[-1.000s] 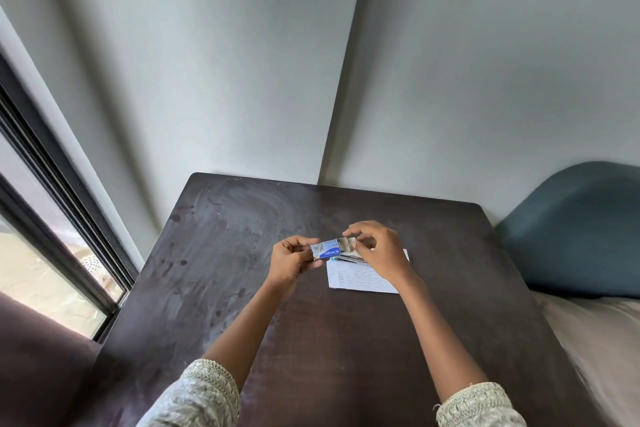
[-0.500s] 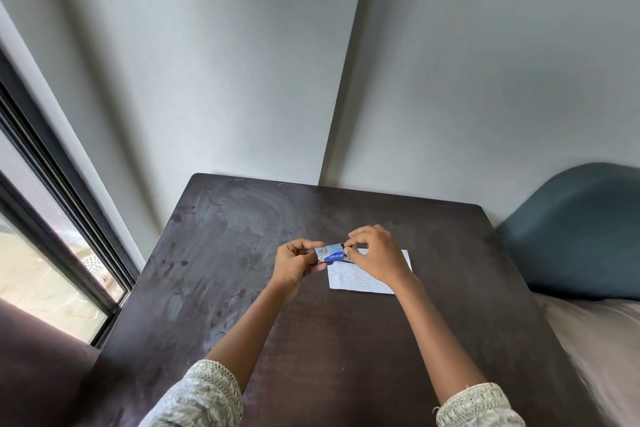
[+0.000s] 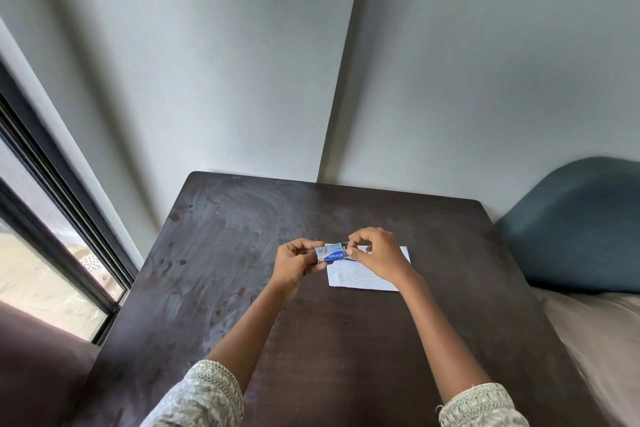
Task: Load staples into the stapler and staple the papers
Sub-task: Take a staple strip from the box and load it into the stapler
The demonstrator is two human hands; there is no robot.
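A small blue and white staple box [image 3: 329, 253] is held above the dark table [image 3: 242, 253]. My left hand [image 3: 294, 262] grips its left end. My right hand [image 3: 379, 255] pinches at its right end with thumb and fingertips. White printed papers [image 3: 360, 276] lie flat on the table under and behind my right hand, partly hidden by it. The stapler is not visible; my right hand may cover it.
A window with a dark frame [image 3: 52, 218] runs along the left. A blue cushion [image 3: 581, 225] and a beige bed surface [image 3: 602, 340] lie to the right of the table. Grey walls stand behind the table's far edge.
The staple box has dropped slightly and my hands came closer together over half a second, then held about the same place. My right fingers keep working at the box's right end.
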